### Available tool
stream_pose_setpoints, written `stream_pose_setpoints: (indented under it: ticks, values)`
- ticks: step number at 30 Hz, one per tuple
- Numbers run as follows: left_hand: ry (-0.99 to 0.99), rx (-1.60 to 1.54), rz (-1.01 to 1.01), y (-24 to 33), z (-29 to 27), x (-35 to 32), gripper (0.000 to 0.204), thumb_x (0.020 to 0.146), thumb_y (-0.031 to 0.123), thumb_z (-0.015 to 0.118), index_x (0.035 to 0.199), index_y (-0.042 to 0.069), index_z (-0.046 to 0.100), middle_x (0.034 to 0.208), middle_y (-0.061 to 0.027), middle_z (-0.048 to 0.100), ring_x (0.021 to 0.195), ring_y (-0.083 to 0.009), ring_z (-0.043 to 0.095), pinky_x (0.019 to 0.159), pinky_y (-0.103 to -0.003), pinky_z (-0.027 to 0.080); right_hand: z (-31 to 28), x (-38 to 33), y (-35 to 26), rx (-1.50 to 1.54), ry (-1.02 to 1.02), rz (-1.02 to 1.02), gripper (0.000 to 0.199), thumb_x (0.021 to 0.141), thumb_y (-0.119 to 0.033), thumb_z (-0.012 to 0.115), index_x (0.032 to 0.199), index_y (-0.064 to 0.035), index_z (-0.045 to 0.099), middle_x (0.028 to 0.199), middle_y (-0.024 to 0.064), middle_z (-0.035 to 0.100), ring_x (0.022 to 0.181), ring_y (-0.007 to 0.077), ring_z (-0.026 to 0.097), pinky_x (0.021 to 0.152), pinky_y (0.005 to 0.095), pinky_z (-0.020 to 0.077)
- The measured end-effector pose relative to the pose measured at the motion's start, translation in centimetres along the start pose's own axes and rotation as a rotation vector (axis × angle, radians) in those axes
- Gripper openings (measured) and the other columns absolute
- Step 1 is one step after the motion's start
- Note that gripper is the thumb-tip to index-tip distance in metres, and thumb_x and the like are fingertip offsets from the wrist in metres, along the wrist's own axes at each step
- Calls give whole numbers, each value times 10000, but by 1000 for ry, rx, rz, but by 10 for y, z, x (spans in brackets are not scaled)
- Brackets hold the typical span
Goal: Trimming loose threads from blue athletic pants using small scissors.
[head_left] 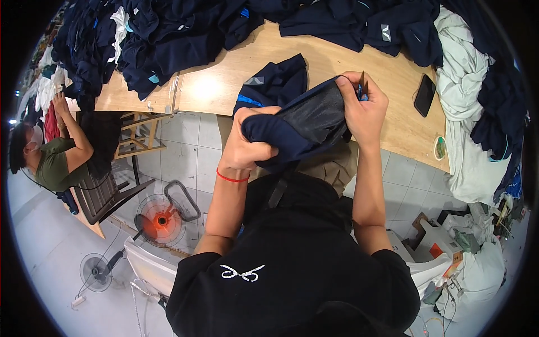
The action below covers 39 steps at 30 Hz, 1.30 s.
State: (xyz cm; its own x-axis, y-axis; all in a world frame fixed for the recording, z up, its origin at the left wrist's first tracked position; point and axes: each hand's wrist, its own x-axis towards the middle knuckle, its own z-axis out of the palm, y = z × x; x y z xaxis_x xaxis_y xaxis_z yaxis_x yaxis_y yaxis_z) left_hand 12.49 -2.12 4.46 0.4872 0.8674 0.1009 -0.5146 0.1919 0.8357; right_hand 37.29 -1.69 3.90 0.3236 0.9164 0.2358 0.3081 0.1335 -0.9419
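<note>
Stretched between my hands is a navy garment (289, 137), with a sheer black lining panel (317, 115) facing up. My left hand (250, 140) is closed round its bunched left side. My right hand (365, 109) pinches the upper right edge between thumb and fingers. Tucked in that same hand are small thread snips (364, 90) with blue on them, their dark tip pointing away from me. Part of the garment, with a grey patch and a bright blue strip, lies on the wooden table (224, 78) beyond my left hand.
Piles of navy garments (174, 50) line the far side of the table. A black phone (425, 95) and a small round container (439, 148) lie at the right, beside white cloth (463, 73). Another person (62, 151) works at far left, near an orange-centred fan (161, 221).
</note>
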Motion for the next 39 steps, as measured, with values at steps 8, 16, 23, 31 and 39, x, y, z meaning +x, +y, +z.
stream_pose_setpoints:
  ticks: [8, 16, 23, 31, 39]
  values:
    - [331, -407, -145, -16, -2, -9, 830, 502, -124, 512, 1325, -158, 610, 1126, -229, 759, 1035, -343, 763, 978, -385, 607, -16, -15, -14, 53, 29, 168, 120, 946, -61, 846, 935, 27, 764, 785, -32, 666, 727, 40, 526, 676, 224, 423]
    - [415, -737, -159, -20, -2, -9, 1004, 547, -100, 484, 1550, -101, 434, 1398, -279, 645, 1325, -406, 641, 1222, -461, 466, -16, -17, -19, 45, 56, 237, 116, 953, -64, 842, 934, 24, 770, 783, -40, 656, 718, 39, 506, 661, 224, 402]
    - [302, 1469, 350, 23, -45, 8, 285, 742, -53, 697, 1026, -27, 692, 993, -115, 753, 928, -222, 742, 830, -343, 576, -37, -33, -53, 450, -323, -141, 100, 909, 80, 768, 992, 31, 793, 844, 69, 779, 767, 117, 728, 740, 250, 574]
    - [445, 1048, 613, 21, 25, 15, 244, 839, 103, 826, 951, 18, 627, 863, -53, 591, 792, -157, 543, 700, -279, 400, -42, -11, -61, 194, -338, 8, 240, 933, 34, 776, 1163, -25, 810, 1168, 142, 796, 1047, 227, 763, 892, 327, 602]
    - [460, 1299, 817, 34, 48, 27, 239, 893, 103, 779, 1069, 0, 653, 858, -88, 572, 731, -235, 559, 624, -346, 419, -19, -35, -60, 474, -570, -18, 435, 791, -213, 992, 998, -7, 669, 907, 30, 623, 871, 113, 573, 795, 291, 484]
